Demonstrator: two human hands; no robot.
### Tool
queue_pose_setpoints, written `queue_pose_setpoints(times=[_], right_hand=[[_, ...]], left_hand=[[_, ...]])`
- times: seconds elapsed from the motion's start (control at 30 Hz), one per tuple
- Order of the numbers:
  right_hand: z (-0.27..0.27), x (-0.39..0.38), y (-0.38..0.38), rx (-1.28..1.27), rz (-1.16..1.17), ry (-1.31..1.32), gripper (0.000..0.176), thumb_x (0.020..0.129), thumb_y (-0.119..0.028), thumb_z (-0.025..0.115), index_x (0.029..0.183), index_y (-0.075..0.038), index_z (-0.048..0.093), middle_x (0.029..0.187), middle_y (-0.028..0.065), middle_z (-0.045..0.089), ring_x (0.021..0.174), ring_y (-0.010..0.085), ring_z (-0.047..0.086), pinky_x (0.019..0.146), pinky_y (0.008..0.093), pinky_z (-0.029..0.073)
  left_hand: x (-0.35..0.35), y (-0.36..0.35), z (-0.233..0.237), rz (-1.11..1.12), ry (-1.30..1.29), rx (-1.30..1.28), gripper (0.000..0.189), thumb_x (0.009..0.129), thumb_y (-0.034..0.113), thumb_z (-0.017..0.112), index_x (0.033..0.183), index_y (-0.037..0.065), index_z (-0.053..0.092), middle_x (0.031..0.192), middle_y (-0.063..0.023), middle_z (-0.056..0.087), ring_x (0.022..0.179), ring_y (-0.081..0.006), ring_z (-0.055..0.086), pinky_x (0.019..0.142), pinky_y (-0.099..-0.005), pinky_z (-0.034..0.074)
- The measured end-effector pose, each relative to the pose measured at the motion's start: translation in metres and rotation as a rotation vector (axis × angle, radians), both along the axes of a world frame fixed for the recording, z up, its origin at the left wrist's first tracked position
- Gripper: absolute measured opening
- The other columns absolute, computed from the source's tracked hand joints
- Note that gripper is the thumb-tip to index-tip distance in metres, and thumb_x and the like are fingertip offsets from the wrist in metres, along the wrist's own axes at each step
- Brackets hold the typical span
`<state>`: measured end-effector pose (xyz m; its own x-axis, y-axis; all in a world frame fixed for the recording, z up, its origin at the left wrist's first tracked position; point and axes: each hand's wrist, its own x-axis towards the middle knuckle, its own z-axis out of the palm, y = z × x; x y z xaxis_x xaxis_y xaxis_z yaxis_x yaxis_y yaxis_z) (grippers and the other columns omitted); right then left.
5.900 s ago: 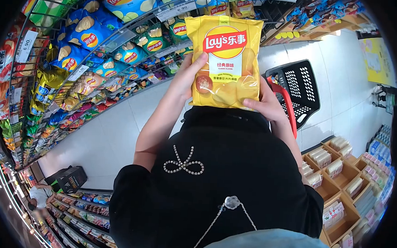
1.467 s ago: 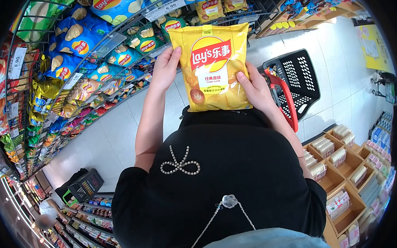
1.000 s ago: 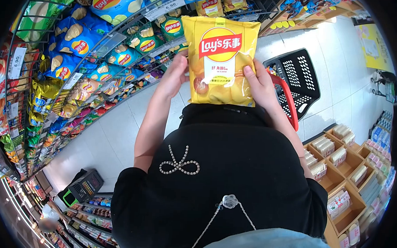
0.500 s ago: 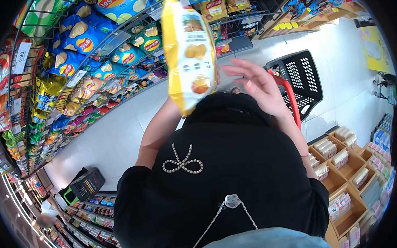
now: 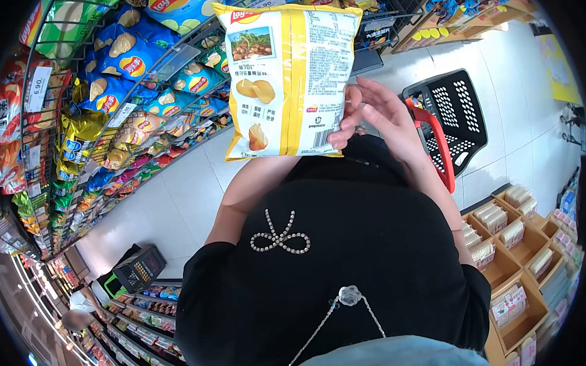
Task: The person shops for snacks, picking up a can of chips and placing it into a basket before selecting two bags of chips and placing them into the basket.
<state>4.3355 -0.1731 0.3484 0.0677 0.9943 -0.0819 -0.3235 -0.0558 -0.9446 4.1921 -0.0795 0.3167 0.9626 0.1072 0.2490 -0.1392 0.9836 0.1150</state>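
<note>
A white and yellow Lay's bag of potato chips (image 5: 290, 78) stands up in front of my chest, its printed back facing me. My left forearm runs behind it, and the fingers of my left hand (image 5: 342, 134) wrap its lower right edge; the rest of that hand is hidden. Close by, at the same edge, my right hand (image 5: 392, 125) has its fingers extended and thumb apart. The red handle (image 5: 443, 153) of a black shopping basket (image 5: 466, 118) passes by my right forearm.
Wire shelves (image 5: 151, 69) full of chip bags rise on the left. Wooden bins (image 5: 522, 248) with packaged goods stand at right. A person (image 5: 82, 304) is at lower left, near another dark basket (image 5: 139, 268). Pale tiled floor (image 5: 175, 194) lies between.
The chip bag has turned from nearly edge-on to show its broad back. My left fingers now show at its right edge, and my right hand stays close beside it.
</note>
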Motion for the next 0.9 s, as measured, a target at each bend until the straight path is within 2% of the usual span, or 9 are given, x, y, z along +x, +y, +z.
queue_pose_setpoints(times=[0.27,0.37,0.4,0.43,0.53,0.6,0.7,0.73,0.9], right_hand=[[0.001,0.002,-0.001,-0.024,0.027,0.015,0.057,0.082,-0.019,0.059,0.127,0.002,0.032,0.121,0.0159,0.044,0.112,0.0221,0.042,0.092,0.0366,0.037],[-0.003,0.007,-0.001,0.011,-0.022,-0.055,0.059,0.082,-0.023,0.059,0.128,0.002,0.030,0.123,0.0169,0.042,0.114,0.0219,0.040,0.091,0.0370,0.037],[0.000,0.008,-0.002,-0.038,-0.029,0.010,0.062,0.082,-0.025,0.059,0.129,0.002,0.028,0.125,0.0173,0.040,0.114,0.0221,0.040,0.091,0.0370,0.036],[0.007,0.010,-0.004,-0.087,-0.037,0.075,0.065,0.082,-0.027,0.059,0.130,0.001,0.026,0.126,0.0176,0.038,0.115,0.0222,0.040,0.091,0.0370,0.036],[0.008,0.016,-0.009,-0.140,0.028,0.197,0.073,0.080,-0.032,0.061,0.133,-0.003,0.020,0.130,0.0175,0.034,0.114,0.0228,0.040,0.091,0.0366,0.037],[0.000,0.013,-0.006,-0.056,0.063,0.177,0.081,0.077,-0.036,0.063,0.136,-0.007,0.015,0.130,0.0162,0.033,0.112,0.0214,0.042,0.084,0.0337,0.042],[0.014,0.013,-0.009,-0.246,0.076,0.034,0.082,0.077,-0.034,0.064,0.135,-0.005,0.015,0.128,0.0148,0.034,0.110,0.0195,0.043,0.077,0.0287,0.046],[0.012,0.011,-0.008,-0.270,0.040,0.022,0.078,0.075,-0.029,0.066,0.132,-0.001,0.020,0.121,0.0125,0.041,0.106,0.0176,0.046,0.071,0.0251,0.047],[0.001,0.014,-0.006,-0.181,-0.007,0.007,0.061,0.076,-0.017,0.066,0.124,0.002,0.033,0.113,0.0095,0.050,0.104,0.0152,0.049,0.083,0.0270,0.043]], left_hand=[[0.001,-0.004,0.002,0.036,0.075,0.011,0.071,0.073,0.061,0.048,0.099,-0.006,0.044,0.077,-0.0170,0.049,0.051,-0.0240,0.051,0.048,-0.0317,0.043],[-0.006,0.007,-0.020,0.206,0.173,0.239,0.071,0.077,0.058,0.046,0.109,-0.005,0.042,0.089,-0.0216,0.053,0.063,-0.0277,0.056,0.054,-0.0333,0.047],[-0.018,-0.001,-0.011,0.362,0.474,0.112,0.064,0.082,0.052,0.042,0.119,0.000,0.040,0.103,-0.0197,0.053,0.082,-0.0272,0.058,0.065,-0.0339,0.050],[-0.016,0.000,0.001,0.471,0.558,0.021,0.055,0.088,0.048,0.034,0.123,0.005,0.039,0.113,-0.0134,0.051,0.100,-0.0221,0.054,0.079,-0.0333,0.048],[-0.006,0.022,-0.001,0.520,0.924,0.340,0.054,0.090,0.048,0.029,0.124,0.006,0.039,0.119,-0.0101,0.050,0.108,-0.0197,0.050,0.088,-0.0339,0.043],[-0.010,0.027,-0.002,0.609,0.986,0.469,0.049,0.090,0.042,0.037,0.121,0.004,0.040,0.113,-0.0118,0.052,0.102,-0.0176,0.052,0.085,-0.0304,0.044],[-0.019,0.029,-0.001,0.668,1.151,0.740,0.046,0.086,0.031,0.051,0.120,0.002,0.038,0.110,-0.0119,0.052,0.100,-0.0164,0.052,0.083,-0.0277,0.043],[-0.020,0.026,0.005,0.673,1.234,0.811,0.048,0.084,0.027,0.055,0.120,0.001,0.036,0.109,-0.0118,0.052,0.100,-0.0161,0.052,0.083,-0.0271,0.043],[-0.024,0.013,0.023,0.742,0.933,0.791,0.068,0.075,0.015,0.067,0.126,0.001,0.025,0.117,-0.0117,0.046,0.108,-0.0188,0.046,0.089,-0.0303,0.040]])
